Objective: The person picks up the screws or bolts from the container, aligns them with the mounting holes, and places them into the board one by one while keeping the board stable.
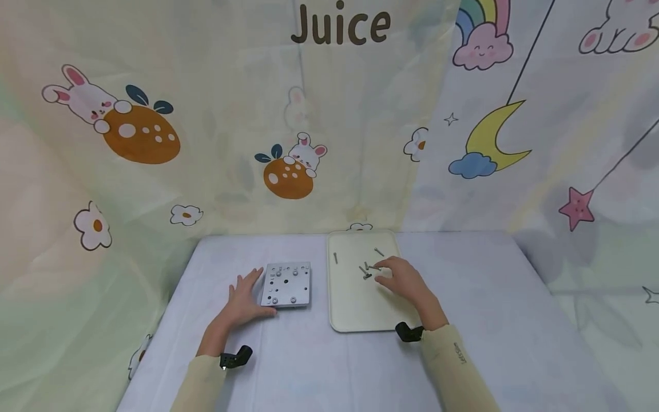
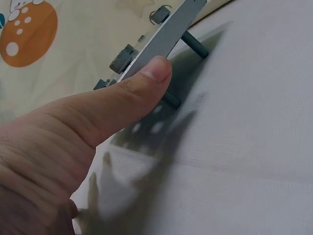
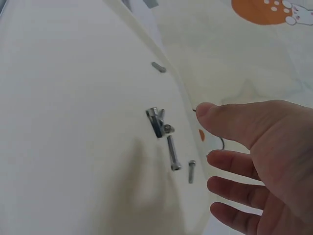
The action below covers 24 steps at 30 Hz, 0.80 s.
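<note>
Screws (image 3: 172, 152) lie just ahead and left of the relaxed, empty right hand (image 1: 405, 281), while the spread left hand (image 1: 242, 303) touches the metal plate (image 1: 286, 290).

Head view bright, evenly lit. Wrist views dimmer, greyer. Left wrist: left hand (image 2: 58, 132) throws dark, soft-edged shadow (image 2: 142, 200) on cloth (image 2: 264, 122) toward 7 o'clock; backdrop (image 2: 93, 29), 10 o'clock, softer. Right wrist: hazy shadow on tray (image 3: 63, 122) near 6 o'clock; screws (image 3: 173, 152) glint, slightly blurred.
</note>
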{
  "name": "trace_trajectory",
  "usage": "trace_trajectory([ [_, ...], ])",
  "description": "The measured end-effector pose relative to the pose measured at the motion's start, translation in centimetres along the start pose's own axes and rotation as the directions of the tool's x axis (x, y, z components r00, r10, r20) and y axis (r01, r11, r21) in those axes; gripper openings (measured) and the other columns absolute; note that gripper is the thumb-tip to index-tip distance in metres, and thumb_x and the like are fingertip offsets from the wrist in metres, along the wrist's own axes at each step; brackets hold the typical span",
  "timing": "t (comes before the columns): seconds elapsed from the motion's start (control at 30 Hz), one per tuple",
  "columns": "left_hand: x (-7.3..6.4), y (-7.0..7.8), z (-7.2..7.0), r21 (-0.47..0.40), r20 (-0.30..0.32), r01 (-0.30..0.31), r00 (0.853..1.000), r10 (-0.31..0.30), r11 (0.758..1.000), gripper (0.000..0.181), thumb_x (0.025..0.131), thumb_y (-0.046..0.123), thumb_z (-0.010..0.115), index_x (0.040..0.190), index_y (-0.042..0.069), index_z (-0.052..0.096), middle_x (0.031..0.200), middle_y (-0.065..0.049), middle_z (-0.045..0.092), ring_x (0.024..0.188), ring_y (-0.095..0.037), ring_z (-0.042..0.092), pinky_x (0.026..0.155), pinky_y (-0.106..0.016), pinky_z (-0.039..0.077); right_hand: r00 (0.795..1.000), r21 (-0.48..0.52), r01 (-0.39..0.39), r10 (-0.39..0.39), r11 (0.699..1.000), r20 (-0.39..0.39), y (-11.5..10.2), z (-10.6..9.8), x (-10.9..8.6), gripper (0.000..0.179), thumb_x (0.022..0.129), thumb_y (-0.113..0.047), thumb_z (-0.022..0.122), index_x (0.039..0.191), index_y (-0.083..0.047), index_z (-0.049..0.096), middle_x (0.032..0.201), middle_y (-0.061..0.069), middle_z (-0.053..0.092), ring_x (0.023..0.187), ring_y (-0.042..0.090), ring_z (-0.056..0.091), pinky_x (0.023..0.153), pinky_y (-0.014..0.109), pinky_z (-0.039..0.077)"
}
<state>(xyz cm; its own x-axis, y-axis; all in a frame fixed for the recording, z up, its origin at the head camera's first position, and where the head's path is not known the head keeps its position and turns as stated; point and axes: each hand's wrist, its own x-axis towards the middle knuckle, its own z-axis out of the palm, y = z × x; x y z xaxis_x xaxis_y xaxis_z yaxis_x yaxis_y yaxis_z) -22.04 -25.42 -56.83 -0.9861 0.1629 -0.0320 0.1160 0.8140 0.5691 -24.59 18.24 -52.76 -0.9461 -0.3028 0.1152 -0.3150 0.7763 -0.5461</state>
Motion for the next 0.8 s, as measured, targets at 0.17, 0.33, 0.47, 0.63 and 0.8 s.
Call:
trace_trajectory([
  [0.17, 0.2, 0.0, 0.3, -0.013, 0.007, -0.007, 1.0, 0.007, 1.0, 0.129, 0.054, 0.066, 0.085, 0.155, 0.012, 0.024, 0.155, -0.026, 0.021, 0.139, -0.056, -0.002, 0.107, -0.07, -0.008, 0.998, -0.02, -0.014, 0.015, 1.0, 0.057, -0.2, 1.1, 1.2, 0.021, 0.086, -0.017, 0.075, 0.106, -0.011, 0.075, 0.103, 0.006, 0.067, 0.099, 0.027, 0.062, 0.083, 0.044, 0.052],
  [0.33, 0.7, 0.4, 0.4, -0.044, 0.012, -0.034, 0.999, 0.035, 0.998, 0.13, 0.055, 0.063, 0.086, 0.155, 0.012, 0.021, 0.156, -0.025, 0.021, 0.14, -0.054, -0.003, 0.11, -0.065, -0.008, 0.997, -0.025, -0.019, 0.021, 1.0, 0.073, -0.1, 2.0, 2.3, 0.017, 0.085, -0.016, 0.076, 0.102, -0.013, 0.077, 0.095, 0.001, 0.067, 0.089, 0.02, 0.06, 0.078, 0.039, 0.052],
  [0.47, 0.8, 0.5, 0.6, -0.067, 0.01, -0.037, 0.999, 0.038, 0.997, 0.13, 0.056, 0.063, 0.085, 0.156, 0.012, 0.02, 0.156, -0.023, 0.022, 0.141, -0.052, -0.003, 0.112, -0.062, -0.009, 0.997, -0.03, -0.012, 0.015, 0.999, 0.071, 0.4, 2.5, 2.7, 0.016, 0.084, -0.015, 0.076, 0.1, -0.013, 0.077, 0.091, -0.001, 0.066, 0.083, 0.015, 0.058, 0.076, 0.037, 0.05],
  [0.63, 0.8, 0.4, 0.4, -0.085, 0.014, -0.034, 0.999, 0.035, 0.996, 0.127, 0.058, 0.061, 0.085, 0.155, 0.011, 0.02, 0.156, -0.024, 0.022, 0.142, -0.051, -0.004, 0.113, -0.06, -0.009, 0.997, -0.025, -0.022, 0.024, 0.999, 0.074, 0.6, 2.9, 3.2, 0.015, 0.083, -0.016, 0.078, 0.098, -0.015, 0.077, 0.086, -0.003, 0.063, 0.077, 0.014, 0.053, 0.07, 0.034, 0.048],
  [0.8, 0.8, 0.3, 0.5, -0.098, 0.007, -0.028, 1.0, 0.029, 0.995, 0.125, 0.059, 0.06, 0.085, 0.155, 0.012, 0.021, 0.156, -0.024, 0.021, 0.141, -0.051, -0.005, 0.113, -0.06, -0.009, 0.996, -0.03, 0.006, -0.003, 1.0, 0.089, 0.8, 3.2, 3.5, 0.012, 0.083, -0.016, 0.078, 0.095, -0.016, 0.078, 0.08, -0.006, 0.061, 0.071, 0.012, 0.051, 0.064, 0.03, 0.045],
])
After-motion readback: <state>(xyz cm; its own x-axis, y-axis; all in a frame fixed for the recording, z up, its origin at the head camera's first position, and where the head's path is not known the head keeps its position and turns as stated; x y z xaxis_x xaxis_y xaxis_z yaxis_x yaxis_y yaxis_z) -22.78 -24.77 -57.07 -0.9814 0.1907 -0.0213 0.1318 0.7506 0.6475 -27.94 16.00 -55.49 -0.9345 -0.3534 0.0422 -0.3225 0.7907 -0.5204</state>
